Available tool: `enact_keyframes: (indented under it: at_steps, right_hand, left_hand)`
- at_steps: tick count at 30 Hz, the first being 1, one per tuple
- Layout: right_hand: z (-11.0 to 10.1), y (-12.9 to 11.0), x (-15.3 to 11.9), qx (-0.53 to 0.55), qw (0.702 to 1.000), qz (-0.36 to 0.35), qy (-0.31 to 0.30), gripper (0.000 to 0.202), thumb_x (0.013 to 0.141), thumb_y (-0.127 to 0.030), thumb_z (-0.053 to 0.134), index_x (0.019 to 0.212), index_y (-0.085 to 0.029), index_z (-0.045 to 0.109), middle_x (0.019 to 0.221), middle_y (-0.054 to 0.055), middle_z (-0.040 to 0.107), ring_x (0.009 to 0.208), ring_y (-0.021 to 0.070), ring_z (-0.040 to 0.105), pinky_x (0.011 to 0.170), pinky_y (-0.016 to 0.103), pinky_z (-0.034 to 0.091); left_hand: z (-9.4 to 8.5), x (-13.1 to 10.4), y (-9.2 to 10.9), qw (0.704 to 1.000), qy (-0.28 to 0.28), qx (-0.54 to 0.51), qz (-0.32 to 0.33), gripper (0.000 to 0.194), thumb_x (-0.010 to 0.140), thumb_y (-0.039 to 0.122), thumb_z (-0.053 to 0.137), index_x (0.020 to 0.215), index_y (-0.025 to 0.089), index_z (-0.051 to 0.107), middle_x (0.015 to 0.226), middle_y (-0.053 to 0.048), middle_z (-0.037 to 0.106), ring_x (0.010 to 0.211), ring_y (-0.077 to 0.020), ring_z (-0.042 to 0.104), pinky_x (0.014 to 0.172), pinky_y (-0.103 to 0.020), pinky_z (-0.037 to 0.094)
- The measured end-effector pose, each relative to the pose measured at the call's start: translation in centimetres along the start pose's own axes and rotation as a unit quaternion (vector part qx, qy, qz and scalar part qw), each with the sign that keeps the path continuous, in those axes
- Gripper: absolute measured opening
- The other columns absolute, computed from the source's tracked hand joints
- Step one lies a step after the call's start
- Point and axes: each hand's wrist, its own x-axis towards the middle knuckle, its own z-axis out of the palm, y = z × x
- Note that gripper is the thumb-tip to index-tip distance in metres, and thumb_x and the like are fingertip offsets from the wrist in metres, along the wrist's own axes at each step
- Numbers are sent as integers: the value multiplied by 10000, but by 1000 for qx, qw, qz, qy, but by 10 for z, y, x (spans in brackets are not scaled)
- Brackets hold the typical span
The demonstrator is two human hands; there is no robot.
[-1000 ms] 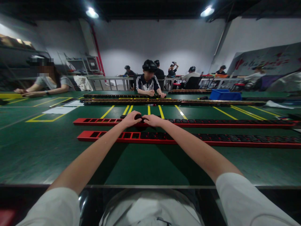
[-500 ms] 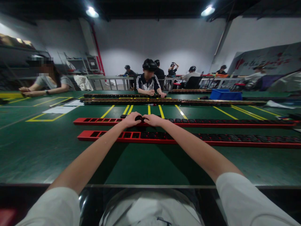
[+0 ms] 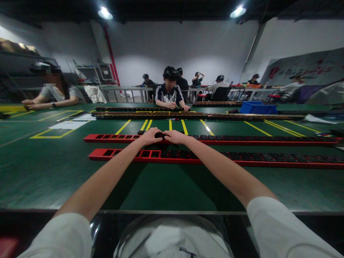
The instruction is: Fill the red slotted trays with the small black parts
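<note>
Both my hands meet over the farther of two long red slotted bars (image 3: 120,141). My left hand (image 3: 151,136) curls its fingers around a small black piece (image 3: 159,135), whose kind I cannot make out. From the other side my right hand (image 3: 174,137) presses its fingertips against the same piece. Black square pieces fill the slots to the right of my hands, while several slots on the left show no piece. Nearer to me lies a second red bar (image 3: 146,159), filled in the same way and passing under my forearms.
Across the green table (image 3: 172,193) lie long dark strips (image 3: 150,115) and a blue bin (image 3: 258,108). White papers (image 3: 69,125) rest at the left. A co-worker (image 3: 170,89) sits opposite, with another person (image 3: 55,89) at the far left.
My hands stay in the same place on the farther red bar, with hardly any visible shift. The co-worker opposite moves the hands slightly.
</note>
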Motion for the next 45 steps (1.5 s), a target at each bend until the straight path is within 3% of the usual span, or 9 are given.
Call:
enact_keyframes:
  at_steps: [12,21,32,38,45]
  right_hand:
    - [6,7,4,5,1000,-7,10,348,991,-282,481,1309,-189,588,1304,116,670,1125,261,654,955,350,485]
    - [4,6,2,-6,1000,-13,6,348,1002,-297,454,1303,-176,580,1275,121,680,1085,250,659,927,334,485]
    - [7,10,4,0,1000,-14,17,314,1000,-304,468,1256,-182,601,1248,115,689,1070,242,662,918,326,488]
    - [6,7,3,-6,1000,-8,11,341,1003,-297,457,1294,-163,574,1283,134,672,1119,246,654,952,329,481]
    - [0,-1,-1,15,1000,23,7,403,998,-287,478,1382,-165,497,1301,153,664,1123,260,659,929,346,490]
  left_hand:
    - [0,0,1,1000,-18,23,-1,481,880,471,546,1212,153,687,1002,-91,624,974,-254,568,902,-388,454]
    - [0,2,4,999,-16,47,-3,442,989,377,358,1071,177,744,1011,-97,619,979,-240,550,926,-396,421]
    - [2,5,3,998,-24,60,-10,406,980,360,389,1042,186,750,981,-85,655,963,-227,569,933,-382,426]
    - [3,4,4,998,-25,63,-5,411,982,369,386,1084,170,731,1022,-102,661,997,-241,579,945,-391,442]
    - [6,5,2,997,-34,63,-13,330,952,360,439,986,172,708,1004,-89,656,986,-232,596,955,-383,450]
